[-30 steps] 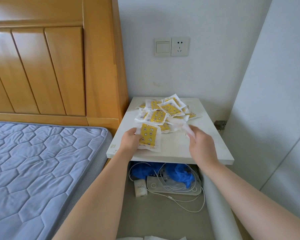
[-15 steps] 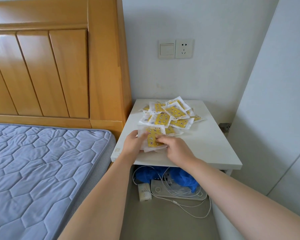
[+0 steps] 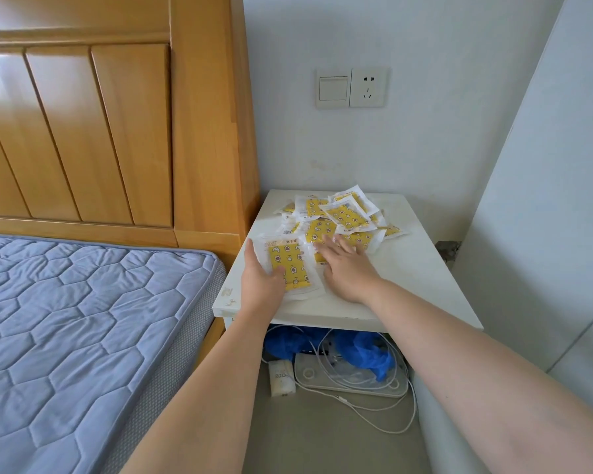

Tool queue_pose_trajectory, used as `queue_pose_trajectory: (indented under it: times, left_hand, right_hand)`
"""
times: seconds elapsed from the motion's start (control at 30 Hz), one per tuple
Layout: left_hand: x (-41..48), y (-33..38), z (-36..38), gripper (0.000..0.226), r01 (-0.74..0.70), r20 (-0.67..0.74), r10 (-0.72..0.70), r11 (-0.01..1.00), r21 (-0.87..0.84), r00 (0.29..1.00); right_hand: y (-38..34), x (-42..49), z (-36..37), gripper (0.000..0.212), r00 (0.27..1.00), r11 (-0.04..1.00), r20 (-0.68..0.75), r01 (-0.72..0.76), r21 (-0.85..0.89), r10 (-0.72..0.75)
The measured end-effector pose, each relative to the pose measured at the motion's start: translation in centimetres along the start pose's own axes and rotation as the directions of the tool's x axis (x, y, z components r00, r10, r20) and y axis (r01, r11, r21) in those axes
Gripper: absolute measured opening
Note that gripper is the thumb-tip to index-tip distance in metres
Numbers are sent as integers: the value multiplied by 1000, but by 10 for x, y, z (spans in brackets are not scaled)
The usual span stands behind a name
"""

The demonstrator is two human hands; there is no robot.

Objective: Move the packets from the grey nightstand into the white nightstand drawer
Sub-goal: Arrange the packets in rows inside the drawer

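- Beside the bed, the blue quilted mattress [image 3: 83,330] and honey-coloured wooden headboard [image 3: 117,131] fill the left, hemming in the pale flat-topped nightstand [image 3: 408,289], so the person reaches in from the front.
- Under that top, a blue plastic bag [image 3: 360,350], white cables [image 3: 374,401] and a small white tissue pack [image 3: 281,378] sit on the floor; no drawer is in view.
- At the back of the top lies the loose heap of yellow-printed clear-edged packets [image 3: 339,217], overlapping one another.
- The left hand [image 3: 261,282] grips a gathered stack of packets [image 3: 290,268] at the front left, thumb on top and fingers beneath, likely as the collecting hand.
- The right hand [image 3: 346,268] lies flat, fingers spread and unclenched, on the heap's near edge, probably to slide more packets toward the stack.
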State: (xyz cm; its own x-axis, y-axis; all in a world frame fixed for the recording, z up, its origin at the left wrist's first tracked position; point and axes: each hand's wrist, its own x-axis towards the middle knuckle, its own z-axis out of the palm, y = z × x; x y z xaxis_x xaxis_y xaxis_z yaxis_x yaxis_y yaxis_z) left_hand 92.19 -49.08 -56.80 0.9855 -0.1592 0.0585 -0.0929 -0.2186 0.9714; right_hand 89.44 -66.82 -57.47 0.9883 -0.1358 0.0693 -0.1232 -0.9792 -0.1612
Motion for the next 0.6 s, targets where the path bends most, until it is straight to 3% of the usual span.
queue_pose_trajectory:
  times: [0.17,0.3,0.37,0.47,0.6]
  left_hand:
    - [-1,0,2,75,-7,-1,7,1000,12,1000]
    - [-1,0,2,75,-13,14,12,1000,22,1000]
    - [-2,0,3,75,-20,20,20,999,36,1000]
    - [-6,2,5,74,-25,26,24,997,76,999]
    - [-8,5,8,73,-20,21,18,992,123,1000]
  right_hand:
    - [0,-16,-3,50,1000,992,19,-7,124,5]
    - [14,-50,-4,35,992,972,-125,5,233,25]
    - [27,-65,-4,25,962,950,-251,-20,313,103]
    - [41,-79,-13,40,901,889,-317,-136,438,294]
    - [43,-69,-26,39,837,927,-430,-220,304,340]
